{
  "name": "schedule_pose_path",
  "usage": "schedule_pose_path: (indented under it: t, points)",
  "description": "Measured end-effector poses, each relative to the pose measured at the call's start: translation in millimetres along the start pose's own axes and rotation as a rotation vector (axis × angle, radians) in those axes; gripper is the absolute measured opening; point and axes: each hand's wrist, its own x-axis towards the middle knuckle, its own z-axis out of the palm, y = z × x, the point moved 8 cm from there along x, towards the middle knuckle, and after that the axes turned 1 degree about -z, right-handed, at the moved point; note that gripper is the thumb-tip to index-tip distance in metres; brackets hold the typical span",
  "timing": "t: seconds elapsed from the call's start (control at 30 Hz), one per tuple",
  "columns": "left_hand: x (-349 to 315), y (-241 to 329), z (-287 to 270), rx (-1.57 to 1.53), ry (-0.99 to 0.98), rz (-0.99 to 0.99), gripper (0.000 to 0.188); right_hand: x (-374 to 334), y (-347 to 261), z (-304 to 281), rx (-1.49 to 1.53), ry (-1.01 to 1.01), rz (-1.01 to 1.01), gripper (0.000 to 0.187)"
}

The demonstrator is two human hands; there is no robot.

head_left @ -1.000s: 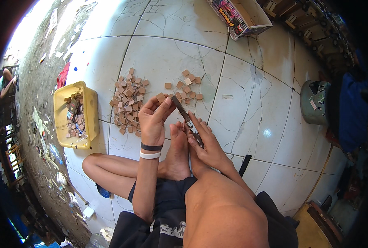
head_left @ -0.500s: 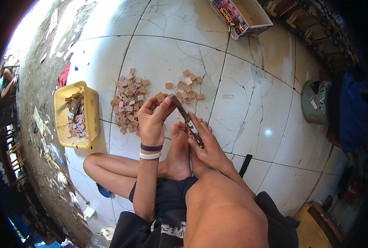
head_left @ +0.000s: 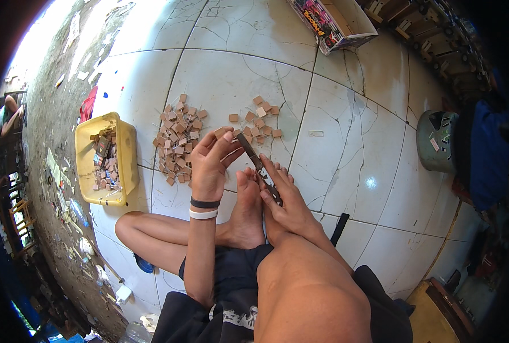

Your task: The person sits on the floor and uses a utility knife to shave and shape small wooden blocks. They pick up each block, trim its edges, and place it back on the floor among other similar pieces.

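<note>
My left hand (head_left: 210,160), with a black and a white wristband below it, is raised beside the block pile. Its thumb and fingertips pinch a small tan wooden block (head_left: 220,132), partly hidden by the fingers. My right hand (head_left: 287,200) closes around a long, narrow, dark tool (head_left: 253,157); its exact kind is unclear. The tool's tip points up and left, close to my left fingertips. Beyond my left hand lies a dense pile of small wooden blocks (head_left: 177,140), with thin pale pins among them. A smaller group of blocks (head_left: 260,117) sits beyond the tool tip.
A yellow plastic tub (head_left: 130,166) with wooden pieces stands at the left. An open cardboard box (head_left: 351,41) lies at the far right, near rows of wooden toy vehicles (head_left: 431,34). A grey-green container (head_left: 434,146) stands at the right. My bare feet (head_left: 247,211) rest on cracked tiles.
My left hand has shifted slightly left, and its thumb and fingers have moved on the small block. The right hand and the dark tool stay nearly still.
</note>
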Motion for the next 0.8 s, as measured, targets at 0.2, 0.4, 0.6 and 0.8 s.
schedule_pose_path:
  t: [0.2,0.4,0.6,0.8]
  points:
    - [3.9,0.0,1.7,0.069,-0.014,0.042,0.026,0.6,-1.2,-1.9,0.032,-0.015,0.010,0.078]
    - [10.8,-11.2,0.9,0.042,-0.086,-0.007,0.025,-0.4,4.3,-0.1,0.107,-0.062,-0.013,0.073]
    - [8.0,-27.5,7.0,-0.137,-0.193,-0.069,0.031,-28.5,4.4,30.6,1.546,-0.437,0.366,0.055]
    - [12.8,-21.8,2.1,-0.027,-0.182,-0.077,0.030,-28.0,18.3,38.7,1.497,-0.416,0.359,0.061]
